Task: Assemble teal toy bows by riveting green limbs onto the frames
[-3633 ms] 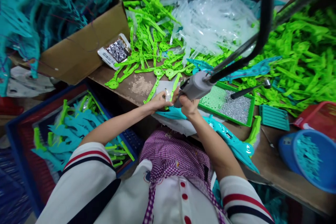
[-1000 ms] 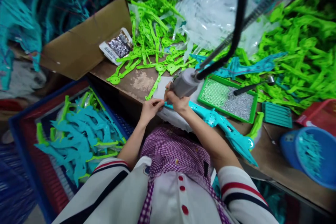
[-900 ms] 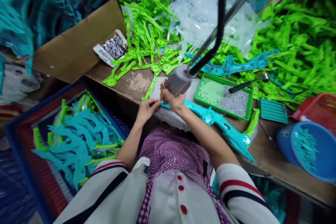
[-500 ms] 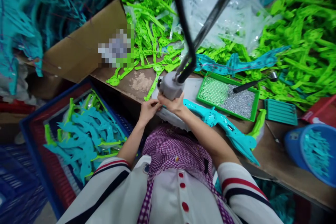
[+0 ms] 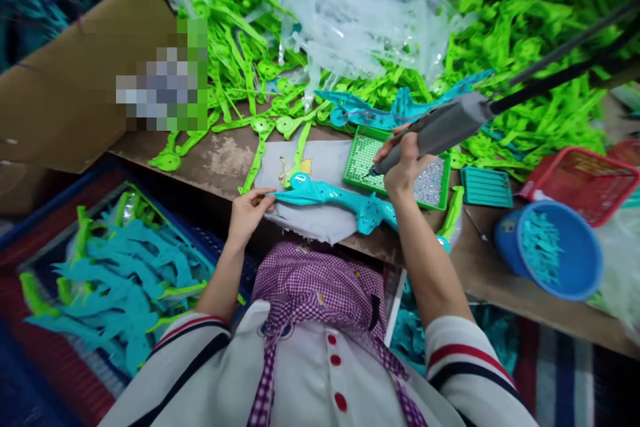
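My left hand [image 5: 250,217] pinches the left end of a long turquoise plastic part [image 5: 343,195], which lies across a grey cloth [image 5: 320,223] at the bench's front edge. A grey electric screwdriver [image 5: 453,123] is gripped in my right hand [image 5: 406,163], its body tilted up to the right. The driver's bit hangs over the left half of a green tray [image 5: 397,195]. Small silvery screws [image 5: 429,181] fill the tray's right side. My right forearm hides the right stretch of the turquoise part.
Lime-green plastic pieces [image 5: 530,80] and clear bags [image 5: 360,13] heap along the back. Right of the tray stand a blue bucket [image 5: 583,260] and a red basket [image 5: 547,173]. A cardboard box [image 5: 90,73] is at left, with a crate of turquoise parts [image 5: 115,287] below it.
My right hand has carried the screwdriver rightward from above the part's left end to the screw tray. The left hand still holds that end. The view has shifted right.
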`<action>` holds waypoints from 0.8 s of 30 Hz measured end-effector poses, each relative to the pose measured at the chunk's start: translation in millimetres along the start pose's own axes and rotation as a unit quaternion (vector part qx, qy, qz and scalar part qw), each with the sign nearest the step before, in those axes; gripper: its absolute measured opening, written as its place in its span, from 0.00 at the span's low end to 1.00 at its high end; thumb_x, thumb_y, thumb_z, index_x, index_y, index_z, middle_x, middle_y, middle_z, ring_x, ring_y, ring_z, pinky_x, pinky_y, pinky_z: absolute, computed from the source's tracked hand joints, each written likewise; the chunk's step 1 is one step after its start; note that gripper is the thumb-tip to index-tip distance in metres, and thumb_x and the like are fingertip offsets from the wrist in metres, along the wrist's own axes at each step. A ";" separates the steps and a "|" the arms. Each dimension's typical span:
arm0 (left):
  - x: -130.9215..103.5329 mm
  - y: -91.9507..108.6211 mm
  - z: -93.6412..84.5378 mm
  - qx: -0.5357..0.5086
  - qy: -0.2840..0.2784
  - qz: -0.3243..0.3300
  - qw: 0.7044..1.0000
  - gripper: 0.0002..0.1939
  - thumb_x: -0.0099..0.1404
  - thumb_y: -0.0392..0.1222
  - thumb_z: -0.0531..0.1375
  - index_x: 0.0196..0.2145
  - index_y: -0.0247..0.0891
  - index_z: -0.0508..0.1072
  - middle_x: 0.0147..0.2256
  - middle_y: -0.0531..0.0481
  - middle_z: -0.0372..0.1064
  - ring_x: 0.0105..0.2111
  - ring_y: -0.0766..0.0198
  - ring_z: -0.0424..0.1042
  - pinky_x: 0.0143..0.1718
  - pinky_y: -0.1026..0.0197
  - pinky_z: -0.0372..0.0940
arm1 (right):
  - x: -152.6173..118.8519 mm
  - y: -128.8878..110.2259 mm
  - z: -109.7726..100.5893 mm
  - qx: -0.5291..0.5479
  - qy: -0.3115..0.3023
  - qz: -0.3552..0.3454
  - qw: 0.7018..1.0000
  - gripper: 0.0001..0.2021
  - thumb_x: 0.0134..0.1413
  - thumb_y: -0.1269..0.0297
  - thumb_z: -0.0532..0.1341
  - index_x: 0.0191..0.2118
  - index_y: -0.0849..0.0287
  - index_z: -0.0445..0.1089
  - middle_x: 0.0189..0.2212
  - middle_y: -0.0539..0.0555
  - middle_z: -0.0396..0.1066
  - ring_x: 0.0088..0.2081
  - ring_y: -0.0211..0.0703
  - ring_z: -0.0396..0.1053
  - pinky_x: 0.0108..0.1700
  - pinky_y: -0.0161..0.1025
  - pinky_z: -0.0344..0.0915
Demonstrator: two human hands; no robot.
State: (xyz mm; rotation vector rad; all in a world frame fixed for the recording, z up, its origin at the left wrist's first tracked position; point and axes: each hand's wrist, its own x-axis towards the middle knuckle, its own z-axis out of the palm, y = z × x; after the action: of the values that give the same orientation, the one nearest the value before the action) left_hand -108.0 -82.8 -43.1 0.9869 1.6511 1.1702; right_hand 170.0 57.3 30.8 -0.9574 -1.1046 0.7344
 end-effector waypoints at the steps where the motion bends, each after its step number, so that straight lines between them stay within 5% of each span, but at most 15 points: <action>1: -0.5 0.7 0.4 0.000 0.006 0.000 1.000 0.20 0.55 0.53 0.69 0.40 0.36 0.82 0.27 0.49 0.78 0.26 0.63 0.77 0.29 0.65 0.71 | -1.1 2.7 -1.0 0.007 0.002 0.003 1.000 0.23 0.50 0.35 0.60 0.32 0.53 0.67 0.14 0.42 0.59 0.13 0.36 0.59 0.18 0.37 0.56; 13: -11.7 6.2 9.1 0.007 0.049 0.006 0.999 0.23 0.55 0.55 0.69 0.42 0.35 0.78 0.30 0.49 0.75 0.26 0.64 0.75 0.32 0.61 0.73 | -5.5 12.4 -2.9 0.013 -0.028 0.021 0.999 0.24 0.51 0.34 0.60 0.33 0.52 0.66 0.15 0.42 0.57 0.16 0.37 0.61 0.20 0.38 0.59; 16: -20.9 18.6 0.1 0.117 0.039 0.050 0.991 0.29 0.56 0.54 0.69 0.51 0.37 0.74 0.45 0.43 0.73 0.35 0.61 0.75 0.37 0.58 0.74 | -3.7 7.5 -4.1 0.000 -0.027 0.014 1.000 0.23 0.53 0.35 0.59 0.36 0.52 0.67 0.16 0.42 0.58 0.17 0.38 0.64 0.21 0.37 0.60; 19: -19.9 48.0 -5.5 0.247 0.041 0.146 0.957 0.37 0.54 0.53 0.72 0.58 0.42 0.70 0.59 0.39 0.61 0.54 0.50 0.70 0.51 0.50 0.70 | -0.2 -7.1 -4.4 0.031 0.007 -0.012 0.999 0.21 0.54 0.37 0.59 0.37 0.50 0.67 0.16 0.42 0.56 0.15 0.37 0.61 0.19 0.37 0.57; 21: -8.7 70.8 1.3 0.297 -0.007 0.203 0.933 0.36 0.53 0.53 0.73 0.58 0.44 0.70 0.60 0.41 0.60 0.61 0.46 0.62 0.61 0.45 0.62 | -1.9 -19.6 -1.2 0.039 0.015 -0.025 0.999 0.22 0.55 0.35 0.57 0.38 0.49 0.67 0.16 0.42 0.55 0.14 0.38 0.60 0.18 0.38 0.57; 24: 16.7 93.2 27.2 0.342 -0.164 0.241 0.893 0.33 0.54 0.53 0.73 0.55 0.45 0.72 0.60 0.43 0.63 0.63 0.45 0.60 0.65 0.41 0.52 | -15.6 -34.8 11.0 0.030 -0.018 -0.019 0.999 0.27 0.52 0.28 0.54 0.37 0.48 0.67 0.16 0.44 0.56 0.15 0.39 0.62 0.18 0.39 0.59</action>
State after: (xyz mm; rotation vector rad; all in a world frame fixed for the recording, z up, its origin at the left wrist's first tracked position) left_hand -76.5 -36.7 38.1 2.0123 1.5980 0.6331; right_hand 155.8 32.0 57.8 -0.8728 -1.1238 0.7531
